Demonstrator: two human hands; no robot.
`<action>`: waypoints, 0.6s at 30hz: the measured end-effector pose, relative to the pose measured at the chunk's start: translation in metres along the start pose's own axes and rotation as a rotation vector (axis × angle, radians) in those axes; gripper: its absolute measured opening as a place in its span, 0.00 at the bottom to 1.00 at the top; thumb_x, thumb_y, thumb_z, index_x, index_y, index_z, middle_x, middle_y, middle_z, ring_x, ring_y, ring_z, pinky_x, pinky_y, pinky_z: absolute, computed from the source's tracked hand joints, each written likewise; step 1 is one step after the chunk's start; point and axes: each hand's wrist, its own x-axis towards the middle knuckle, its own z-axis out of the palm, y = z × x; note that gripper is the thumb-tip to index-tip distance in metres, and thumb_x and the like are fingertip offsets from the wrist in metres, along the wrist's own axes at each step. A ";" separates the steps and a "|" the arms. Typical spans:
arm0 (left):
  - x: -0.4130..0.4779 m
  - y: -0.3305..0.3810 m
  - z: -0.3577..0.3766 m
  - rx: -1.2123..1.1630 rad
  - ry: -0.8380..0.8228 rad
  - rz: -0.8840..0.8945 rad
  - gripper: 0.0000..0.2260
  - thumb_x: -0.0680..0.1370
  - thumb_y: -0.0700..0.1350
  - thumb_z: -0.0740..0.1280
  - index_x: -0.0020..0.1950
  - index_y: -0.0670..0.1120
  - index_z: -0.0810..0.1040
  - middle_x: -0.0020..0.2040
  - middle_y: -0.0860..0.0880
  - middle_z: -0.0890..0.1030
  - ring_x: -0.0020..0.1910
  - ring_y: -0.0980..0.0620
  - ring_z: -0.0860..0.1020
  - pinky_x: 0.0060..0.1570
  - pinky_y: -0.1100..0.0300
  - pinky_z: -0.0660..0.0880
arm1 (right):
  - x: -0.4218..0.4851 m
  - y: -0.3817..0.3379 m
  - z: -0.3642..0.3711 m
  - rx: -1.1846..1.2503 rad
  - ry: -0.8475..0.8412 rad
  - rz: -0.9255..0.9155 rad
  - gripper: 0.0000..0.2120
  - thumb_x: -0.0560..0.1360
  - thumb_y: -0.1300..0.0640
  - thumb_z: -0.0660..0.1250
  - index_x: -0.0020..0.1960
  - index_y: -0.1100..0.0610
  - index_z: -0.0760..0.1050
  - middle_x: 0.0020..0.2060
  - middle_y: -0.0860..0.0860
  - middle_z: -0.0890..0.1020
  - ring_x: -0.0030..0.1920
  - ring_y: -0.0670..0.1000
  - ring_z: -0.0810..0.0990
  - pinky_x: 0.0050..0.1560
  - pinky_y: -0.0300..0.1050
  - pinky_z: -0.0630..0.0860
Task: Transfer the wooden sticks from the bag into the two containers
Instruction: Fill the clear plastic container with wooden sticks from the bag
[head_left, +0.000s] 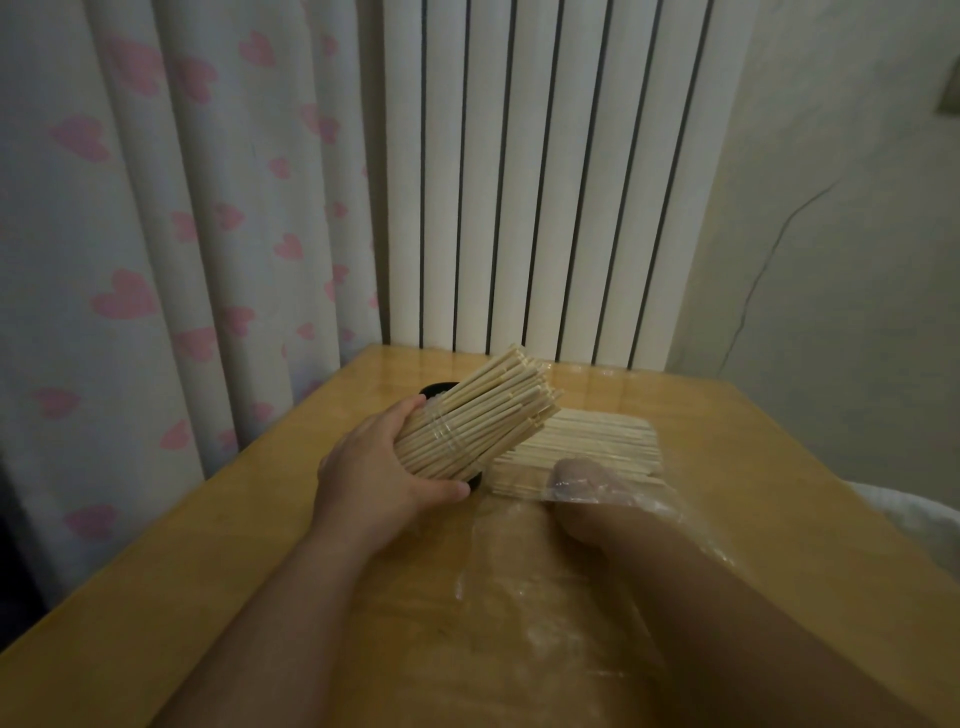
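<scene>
Now left hand grasps stick bundle over black container; right hand inside bag, grip unclear. Next: upend bundle into container.

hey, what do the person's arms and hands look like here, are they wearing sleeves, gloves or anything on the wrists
Both forearms are bare as far as the frame shows: no sleeves, no gloves. The left hand shows no ring, watch or bracelet. The right hand is seen through clear crinkled plastic, which blurs it, so small jewellery there cannot be ruled out.
</scene>
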 end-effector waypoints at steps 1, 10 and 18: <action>0.000 0.000 0.000 0.000 0.001 -0.001 0.48 0.58 0.62 0.81 0.75 0.64 0.65 0.65 0.59 0.75 0.63 0.53 0.73 0.64 0.44 0.74 | -0.005 0.000 -0.001 -0.002 0.004 0.011 0.09 0.80 0.56 0.63 0.52 0.57 0.80 0.46 0.52 0.81 0.48 0.53 0.80 0.47 0.46 0.75; -0.001 0.003 0.001 0.026 -0.007 0.010 0.47 0.59 0.61 0.82 0.75 0.63 0.66 0.66 0.58 0.75 0.63 0.52 0.73 0.65 0.44 0.73 | -0.042 0.002 0.011 -0.004 0.016 -0.066 0.13 0.80 0.59 0.59 0.63 0.56 0.76 0.62 0.55 0.79 0.61 0.55 0.77 0.60 0.45 0.72; 0.001 -0.002 0.002 0.015 -0.014 -0.003 0.48 0.57 0.65 0.79 0.74 0.65 0.65 0.64 0.59 0.76 0.61 0.52 0.74 0.60 0.44 0.76 | -0.070 -0.001 -0.003 -0.013 0.151 -0.104 0.11 0.79 0.58 0.60 0.55 0.53 0.80 0.52 0.53 0.82 0.52 0.55 0.79 0.52 0.47 0.75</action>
